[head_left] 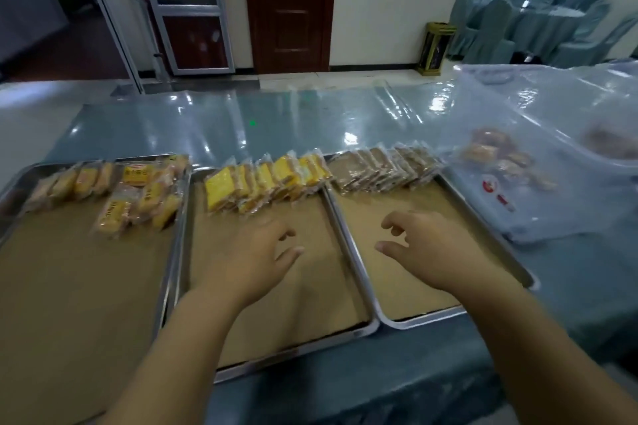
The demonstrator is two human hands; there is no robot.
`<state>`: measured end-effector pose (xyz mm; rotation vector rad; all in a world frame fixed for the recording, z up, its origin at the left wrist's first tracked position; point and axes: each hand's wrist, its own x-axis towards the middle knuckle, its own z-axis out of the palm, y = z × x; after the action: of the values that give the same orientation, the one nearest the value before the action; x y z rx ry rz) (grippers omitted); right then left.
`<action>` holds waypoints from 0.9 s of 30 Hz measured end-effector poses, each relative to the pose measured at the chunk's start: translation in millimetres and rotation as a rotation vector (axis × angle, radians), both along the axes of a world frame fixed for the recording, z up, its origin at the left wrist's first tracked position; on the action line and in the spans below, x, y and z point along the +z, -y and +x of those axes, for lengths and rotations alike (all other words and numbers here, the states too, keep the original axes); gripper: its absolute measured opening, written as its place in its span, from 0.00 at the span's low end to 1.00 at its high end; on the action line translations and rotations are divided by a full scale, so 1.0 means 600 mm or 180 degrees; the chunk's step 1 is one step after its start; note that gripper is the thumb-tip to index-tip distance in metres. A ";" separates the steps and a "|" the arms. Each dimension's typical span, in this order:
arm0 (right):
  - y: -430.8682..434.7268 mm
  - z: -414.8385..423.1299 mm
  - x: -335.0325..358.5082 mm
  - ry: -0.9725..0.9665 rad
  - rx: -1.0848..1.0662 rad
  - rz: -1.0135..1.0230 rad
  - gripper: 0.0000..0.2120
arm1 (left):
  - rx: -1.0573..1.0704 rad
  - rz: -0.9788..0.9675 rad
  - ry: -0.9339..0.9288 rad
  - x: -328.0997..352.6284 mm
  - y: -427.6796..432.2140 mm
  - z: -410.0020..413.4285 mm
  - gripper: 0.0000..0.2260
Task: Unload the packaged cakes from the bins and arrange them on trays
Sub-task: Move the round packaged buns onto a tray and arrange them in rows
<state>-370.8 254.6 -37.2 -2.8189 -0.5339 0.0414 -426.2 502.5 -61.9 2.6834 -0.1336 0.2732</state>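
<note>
Head view: my left grip and right grip hover empty, fingers loose, mid-frame over the trays — packaged cakes stand in leaning rows along the far edges, upper centre, likely saving space.

Head cam, fwd-down, close over trays.

Both bare arms reach forward, left hand and right hand empty, fingers loosely curled.
</note>
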 end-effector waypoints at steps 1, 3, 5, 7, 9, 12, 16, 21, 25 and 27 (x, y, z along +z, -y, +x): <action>0.028 -0.002 0.004 0.0025 -0.0029 0.0017 0.18 | -0.0053 -0.0048 -0.0029 0.002 0.028 0.000 0.13; 0.078 0.000 0.013 0.0093 -0.0084 0.0039 0.18 | -0.0134 -0.0137 -0.0048 0.007 0.076 0.004 0.13; 0.121 0.007 0.022 0.0166 -0.0157 0.0050 0.18 | -0.0174 -0.0144 -0.0031 0.011 0.115 0.013 0.13; 0.159 0.020 0.033 0.0266 -0.0247 0.0085 0.17 | -0.0222 -0.0155 -0.0044 0.016 0.150 0.029 0.12; 0.193 0.036 0.045 0.0335 -0.0306 0.0152 0.16 | -0.0305 -0.0151 -0.0043 0.024 0.184 0.054 0.12; 0.243 0.071 0.069 0.0444 -0.0311 0.0211 0.15 | -0.0429 -0.0108 0.0061 0.039 0.232 0.106 0.13; 0.310 0.135 0.105 0.0664 -0.0318 0.0125 0.14 | -0.0452 -0.0136 0.0235 0.063 0.294 0.195 0.14; 0.397 0.236 0.149 0.0859 -0.0465 0.0025 0.13 | -0.0568 -0.0419 0.0402 0.104 0.375 0.312 0.12; 0.470 0.317 0.168 0.0898 -0.0614 0.0030 0.16 | -0.0735 -0.0566 0.0440 0.131 0.443 0.397 0.10; 0.503 0.350 0.171 0.0872 -0.0619 -0.0036 0.19 | -0.0874 -0.0485 0.0460 0.142 0.474 0.430 0.10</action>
<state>-160.5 -47.4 65.1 -2.8898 -0.3123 -0.3851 -168.0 218.1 23.4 2.4562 -0.5001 0.3737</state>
